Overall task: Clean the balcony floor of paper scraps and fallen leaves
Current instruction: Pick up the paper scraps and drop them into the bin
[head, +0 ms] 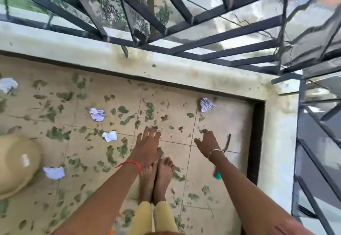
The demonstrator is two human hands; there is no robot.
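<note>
Green fallen leaves (57,133) lie scattered over the beige tiled balcony floor (217,170). Crumpled paper scraps lie among them: one near the far right corner (206,104), one at mid-floor (97,114), a small one (110,136), one by the basin (54,172) and one at the left edge (7,85). My left hand (147,142) reaches down with fingers straight, holding nothing, above the leaves in front of my bare feet (156,175). My right hand (207,142) reaches down beside it, fingers loosely spread and empty.
An upturned beige plastic basin (18,164) sits on the floor at the left. A low pale parapet (166,68) and dark metal railing (212,41) bound the far side and the right. A thin twig (227,142) lies right of my right hand.
</note>
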